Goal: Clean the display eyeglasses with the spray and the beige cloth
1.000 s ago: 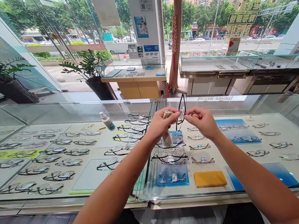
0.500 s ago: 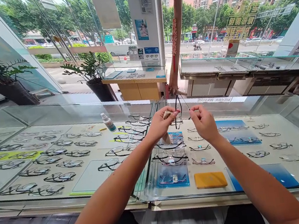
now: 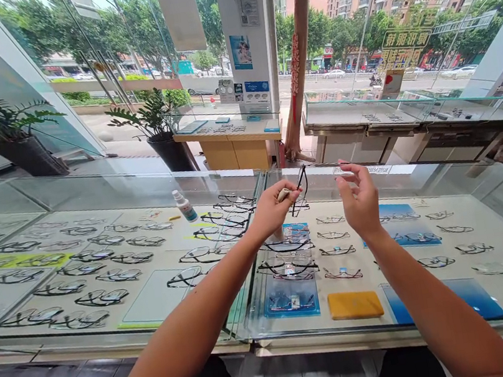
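Above the glass display counter, my left hand (image 3: 274, 210) is closed on a pair of dark-framed eyeglasses (image 3: 304, 179), held edge-on to me. A beige cloth (image 3: 279, 233) is bunched in the same hand, its lower end hanging below the palm. To the right, my right hand (image 3: 360, 202) is raised with thumb and fingers apart. It touches neither the eyeglasses nor the cloth, and nothing shows in it. A white spray bottle (image 3: 185, 206) with a blue label stands on the counter, left of my left hand.
Rows of eyeglasses (image 3: 101, 297) lie inside the glass counter (image 3: 256, 343). A mustard-yellow case (image 3: 354, 305) lies at the near side, between my forearms. Beyond the counter are a potted plant (image 3: 161, 126), a wooden post (image 3: 300, 55) and more display cabinets (image 3: 233, 152).
My right hand has let go of the eyeglasses' thin temple arm and moved right, its fingers spreading. The eyeglasses have tilted in my left hand, which stays nearly in place with the cloth.
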Demonstrator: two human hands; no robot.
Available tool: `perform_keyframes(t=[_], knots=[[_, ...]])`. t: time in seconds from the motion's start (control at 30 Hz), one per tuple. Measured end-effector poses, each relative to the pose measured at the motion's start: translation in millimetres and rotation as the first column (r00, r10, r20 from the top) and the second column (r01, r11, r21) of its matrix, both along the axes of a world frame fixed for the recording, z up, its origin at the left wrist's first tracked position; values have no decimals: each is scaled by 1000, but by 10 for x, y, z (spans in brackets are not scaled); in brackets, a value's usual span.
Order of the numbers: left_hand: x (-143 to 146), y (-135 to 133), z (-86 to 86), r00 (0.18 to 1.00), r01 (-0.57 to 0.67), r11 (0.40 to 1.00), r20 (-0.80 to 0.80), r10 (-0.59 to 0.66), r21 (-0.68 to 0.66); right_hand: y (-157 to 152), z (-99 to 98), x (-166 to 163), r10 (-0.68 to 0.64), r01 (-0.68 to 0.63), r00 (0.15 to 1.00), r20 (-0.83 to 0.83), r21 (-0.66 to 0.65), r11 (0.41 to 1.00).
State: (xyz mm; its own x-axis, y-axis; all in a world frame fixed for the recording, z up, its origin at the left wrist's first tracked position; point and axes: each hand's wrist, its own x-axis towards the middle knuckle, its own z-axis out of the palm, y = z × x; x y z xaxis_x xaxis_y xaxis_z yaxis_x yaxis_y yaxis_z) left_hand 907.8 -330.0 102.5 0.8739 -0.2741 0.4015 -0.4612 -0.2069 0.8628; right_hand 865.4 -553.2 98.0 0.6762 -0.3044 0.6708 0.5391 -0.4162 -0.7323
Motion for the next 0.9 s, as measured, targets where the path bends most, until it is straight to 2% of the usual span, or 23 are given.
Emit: perform_keyframes(t=[0.1, 0.23, 0.4, 0.63, 0.9], knots=[[-23, -18, 7, 999, 28, 1000, -24, -28, 5, -46, 29, -8, -28, 29, 999, 34, -36, 999], [-32, -45, 3, 996, 36, 996, -82, -43, -88, -2, 14, -34, -84, 102, 989, 121, -151, 983], [-41, -67, 7, 994, 30, 988, -100, -45, -152, 82, -69, -29, -82, 141, 966, 244, -235, 962], [-107, -85, 7, 997, 74, 993, -17, -76, -89, 201, -207, -21, 63, 62, 961, 270, -430, 901], [-168, -115, 25, 996, 90, 995, 7, -89, -46, 162, -266, 45, 42, 82, 962, 269, -431, 898]])
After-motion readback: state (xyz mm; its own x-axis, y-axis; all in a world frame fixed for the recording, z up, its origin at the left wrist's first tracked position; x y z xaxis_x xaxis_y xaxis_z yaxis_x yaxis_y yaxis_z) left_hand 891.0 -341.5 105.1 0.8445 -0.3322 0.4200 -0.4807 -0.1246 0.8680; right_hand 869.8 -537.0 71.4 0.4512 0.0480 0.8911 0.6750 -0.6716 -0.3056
